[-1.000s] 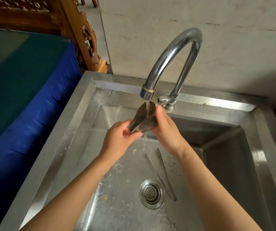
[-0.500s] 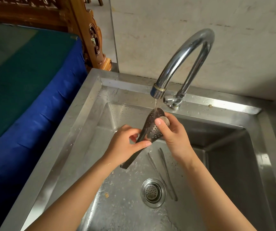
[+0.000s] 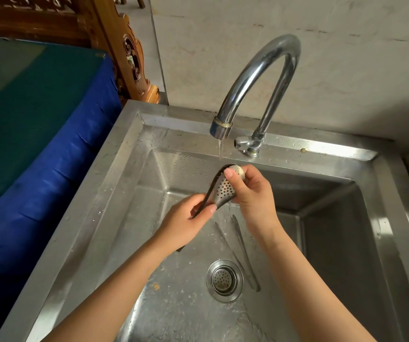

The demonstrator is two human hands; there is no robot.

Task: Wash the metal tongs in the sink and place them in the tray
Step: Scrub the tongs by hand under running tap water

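Metal tongs with perforated spoon-shaped heads point(image 3: 224, 191) are held over the steel sink point(image 3: 134, 169), just under a thin stream from the curved faucet point(image 3: 260, 67). My left hand point(image 3: 186, 223) pinches the tongs' arms below the heads; the handle end pokes out beneath that hand. My right hand point(image 3: 252, 193) grips the heads, thumb pressed on the perforated face, with a small pale object partly hidden in its fingers. A second slim pair of tongs point(image 3: 241, 250) lies on the sink floor beside the drain. No tray is in view.
A round drain strainer point(image 3: 224, 280) sits in the wet sink floor with bits of food debris around it. A blue and green covered surface point(image 3: 38, 134) adjoins the sink on the left. Carved wooden furniture point(image 3: 129, 53) stands at the back left, against a pale wall.
The two tong heads, spread apart under the water a second ago, are now pressed together. My right thumb has moved onto the perforated face, and both hands sit slightly lower below the spout.
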